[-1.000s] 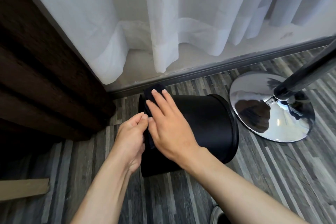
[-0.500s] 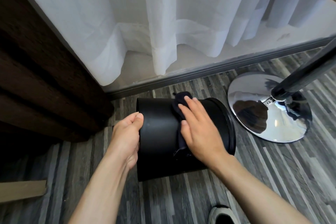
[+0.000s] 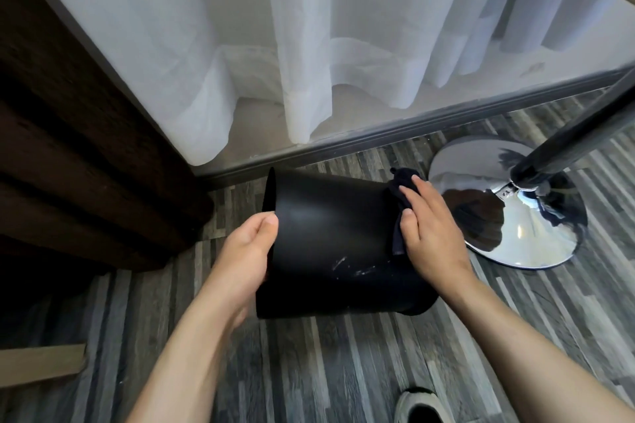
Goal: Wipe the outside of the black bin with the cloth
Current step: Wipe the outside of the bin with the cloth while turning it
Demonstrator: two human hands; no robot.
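Observation:
The black bin (image 3: 330, 244) lies on its side above the grey plank floor, its flat base pointing left and its rim to the right. Pale scuff marks show on its near wall. My left hand (image 3: 247, 251) grips the base edge, thumb on the side wall. My right hand (image 3: 429, 237) presses a dark cloth (image 3: 398, 213) flat against the bin's wall near the rim end; most of the cloth is hidden under the palm.
A chrome round stand base (image 3: 536, 240) with a dark pole (image 3: 580, 134) sits close right of the bin. White curtains (image 3: 309, 45) hang behind a grey floor rail. Dark wooden furniture (image 3: 68, 165) stands at left. A shoe tip (image 3: 419, 405) shows at the bottom.
My right hand has slid the cloth along the bin's wall from the base end to the rim end. My left hand has stayed on the base edge, steadying the bin.

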